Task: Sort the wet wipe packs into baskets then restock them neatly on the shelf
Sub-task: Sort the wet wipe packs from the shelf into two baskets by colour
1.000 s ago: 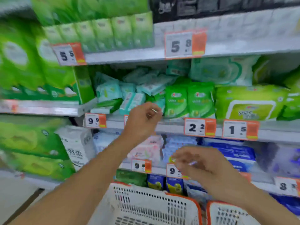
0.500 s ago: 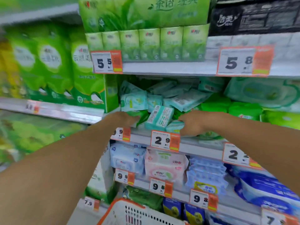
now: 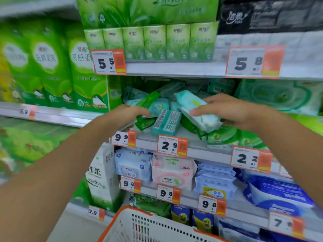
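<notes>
Head view shows both my hands in the jumbled pile of wipe packs (image 3: 162,109) on the middle shelf (image 3: 201,151). My right hand (image 3: 232,112) lies over a pale mint pack (image 3: 195,110), fingers fairly straight along its top and thumb hidden beneath, so I cannot tell whether that grip has truly closed on it. My left hand (image 3: 125,114) curls down over dark green packs (image 3: 145,123) at the pile's left edge; its fingertips are buried, and it looks like it holds one or two.

As I judge it, this is the pulling-out step, with sorting hardly begun: the basket (image 3: 157,226) waits below and what shows of it holds nothing.

To do it well I should get my right thumb properly under the mint pack before lifting, since these soft wrappers slide. The teal boxed pack (image 3: 166,123) sits tilted at the shelf lip between my hands, so I would draw both loads up and outward rather than dragging them across it, or it may tip off the shelf. One kind per hand keeps the sort clean.
</notes>
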Demonstrator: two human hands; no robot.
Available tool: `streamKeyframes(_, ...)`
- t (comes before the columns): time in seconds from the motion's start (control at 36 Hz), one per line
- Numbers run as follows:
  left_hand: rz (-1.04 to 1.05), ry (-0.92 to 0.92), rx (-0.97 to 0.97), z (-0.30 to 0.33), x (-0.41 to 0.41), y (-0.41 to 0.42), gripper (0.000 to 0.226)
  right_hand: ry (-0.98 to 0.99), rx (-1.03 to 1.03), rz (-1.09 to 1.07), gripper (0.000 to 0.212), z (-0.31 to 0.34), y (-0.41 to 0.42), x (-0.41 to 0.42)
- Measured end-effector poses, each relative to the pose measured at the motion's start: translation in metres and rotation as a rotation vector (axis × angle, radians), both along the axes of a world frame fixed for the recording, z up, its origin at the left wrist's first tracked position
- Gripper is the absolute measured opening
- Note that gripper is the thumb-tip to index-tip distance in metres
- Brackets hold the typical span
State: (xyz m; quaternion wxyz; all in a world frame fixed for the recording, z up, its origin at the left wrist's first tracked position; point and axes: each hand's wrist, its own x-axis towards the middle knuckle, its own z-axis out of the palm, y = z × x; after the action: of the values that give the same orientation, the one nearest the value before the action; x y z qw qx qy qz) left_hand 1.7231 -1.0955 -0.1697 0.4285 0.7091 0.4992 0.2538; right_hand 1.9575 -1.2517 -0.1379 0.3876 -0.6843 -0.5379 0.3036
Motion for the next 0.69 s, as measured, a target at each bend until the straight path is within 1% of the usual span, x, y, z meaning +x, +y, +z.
streamKeyframes(0.03, 0.015, -0.066, 0.019, -0.004, -0.001, -0.020, 0.094, 0.337, 0.008, -0.002, 0.059, -0.004, -0.014, -0.005)
streamKeyframes(0.06, 0.028, -0.146, 0.012, -0.010, -0.001, -0.043, 0.109, 0.633, 0.012, 0.002, 0.053, -0.012, -0.029, -0.011)
streamKeyframes(0.08, 0.051, -0.232, -0.012, -0.017, 0.000, -0.065, 0.119, 0.859, 0.011, 0.023, 0.049, -0.022, -0.041, -0.017)
streamKeyframes(0.11, 0.073, -0.314, -0.034, -0.026, 0.001, -0.087, 0.121, 1.013, 0.006, 0.059, 0.047, -0.034, -0.053, -0.024)
streamKeyframes(0.14, 0.087, -0.382, -0.055, -0.035, 0.004, -0.107, 0.114, 1.115, 0.002, 0.084, 0.048, -0.046, -0.064, -0.032)
streamKeyframes(0.17, 0.082, -0.460, -0.091, -0.045, 0.006, -0.125, 0.101, 1.189, 0.000, 0.085, 0.050, -0.058, -0.074, -0.038)
streamKeyframes(0.19, 0.078, -0.544, -0.140, -0.055, 0.008, -0.142, 0.083, 1.242, 0.000, 0.068, 0.052, -0.071, -0.083, -0.044)
streamKeyframes(0.25, 0.087, -0.698, -0.214, -0.076, 0.008, -0.168, 0.044, 1.290, -0.006, 0.000, 0.053, -0.091, -0.102, -0.056)
streamKeyframes(0.28, 0.079, -0.733, -0.238, -0.087, 0.006, -0.176, 0.034, 1.288, -0.009, -0.033, 0.049, -0.098, -0.112, -0.062)
streamKeyframes(0.31, 0.054, -0.745, -0.265, -0.097, 0.003, -0.186, 0.035, 1.271, -0.005, -0.066, 0.045, -0.106, -0.120, -0.065)
streamKeyframes(0.39, -0.037, -0.719, -0.293, -0.122, -0.011, -0.202, 0.051, 1.166, -0.045, -0.106, 0.021, -0.127, -0.145, -0.065)
streamKeyframes(0.42, -0.055, -0.693, -0.285, -0.129, -0.015, -0.206, 0.053, 1.120, -0.068, -0.082, 0.023, -0.134, -0.152, -0.063)
streamKeyframes(0.47, -0.099, -0.629, -0.281, -0.140, -0.023, -0.208, 0.054, 1.031, -0.111, -0.047, 0.038, -0.151, -0.167, -0.054)
streamKeyframes(0.56, -0.192, -0.523, -0.274, -0.155, -0.025, -0.211, 0.062, 0.946, -0.165, -0.014, 0.042, -0.170, -0.190, -0.038)
streamKeyframes(0.61, -0.214, -0.491, -0.292, -0.165, -0.022, -0.216, 0.062, 0.900, -0.198, 0.022, 0.048, -0.183, -0.203, -0.029)
streamKeyframes(0.67, -0.233, -0.462, -0.323, -0.175, -0.014, -0.220, 0.059, 0.912, -0.210, 0.006, 0.049, -0.199, -0.216, -0.020)
streamKeyframes(0.69, -0.236, -0.438, -0.343, -0.182, -0.008, -0.221, 0.056, 0.914, -0.219, -0.037, 0.045, -0.207, -0.222, -0.015)
